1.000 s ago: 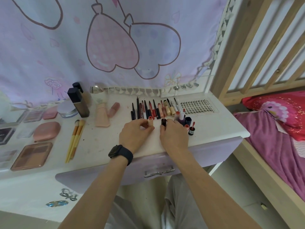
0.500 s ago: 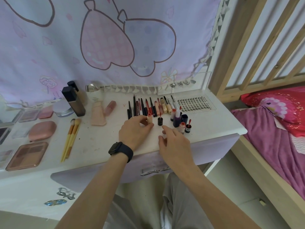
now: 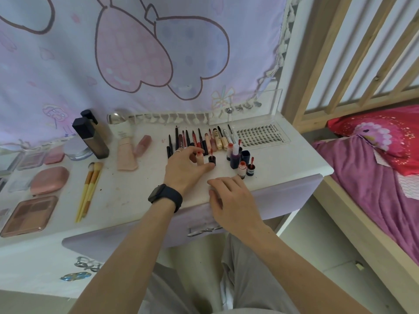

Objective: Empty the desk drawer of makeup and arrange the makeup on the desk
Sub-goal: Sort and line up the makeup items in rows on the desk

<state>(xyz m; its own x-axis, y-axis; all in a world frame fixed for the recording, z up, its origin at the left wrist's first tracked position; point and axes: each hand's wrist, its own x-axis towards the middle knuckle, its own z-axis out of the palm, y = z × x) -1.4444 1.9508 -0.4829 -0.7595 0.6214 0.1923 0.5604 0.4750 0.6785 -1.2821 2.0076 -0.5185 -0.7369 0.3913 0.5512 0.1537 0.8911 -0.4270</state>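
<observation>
Our left hand (image 3: 184,167), a black watch (image 3: 165,197) at its wrist, sits just in front of the row of pencils and liners (image 3: 197,141) on the white desk (image 3: 136,189). Its fingers (image 3: 191,151) are curled round a small peach tube (image 3: 200,160) that stands upright just in front of the row. The thumb stretches out below the tube, its tip touching the foot of a small dark pot (image 3: 212,160) beside it. How firmly we grip the tube we cannot tell.

Our right hand (image 3: 233,200) lies nearer us than the row, on the desk's front edge above the lilac drawer front (image 3: 285,200). Its fingers (image 3: 223,181) are loosely spread, slightly bent, and hold nothing. A cluster of little bottles (image 3: 240,159) stands just right of the row's near end, close to those fingertips. Two yellow brushes (image 3: 90,186) lie well left of the row.
</observation>
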